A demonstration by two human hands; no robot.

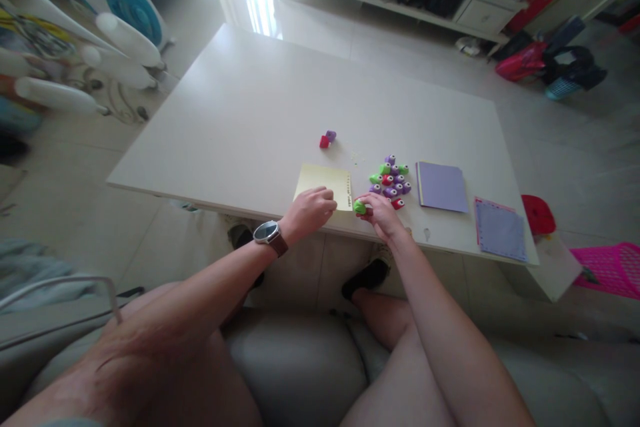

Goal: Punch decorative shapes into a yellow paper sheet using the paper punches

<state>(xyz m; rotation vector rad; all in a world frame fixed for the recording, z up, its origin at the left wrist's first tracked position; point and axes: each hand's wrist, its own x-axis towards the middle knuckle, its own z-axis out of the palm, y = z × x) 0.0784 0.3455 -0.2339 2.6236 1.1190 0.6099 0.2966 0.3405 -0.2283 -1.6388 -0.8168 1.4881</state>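
My right hand is closed on a small green punch by the right edge of a pale yellow sheet. The sheet has a row of small marks along its right side. Over its lower part lies my left hand, fingers curled in; what they hold, if anything, is hidden. Beside my right hand sits a cluster of green, purple and red punches. A red punch and a purple punch stand together above the sheet.
A purple paper stack and a bluish sheet stack lie on the right of the white table. Tiny paper bits are scattered above the sheet. A pink basket stands beyond the table's right end.
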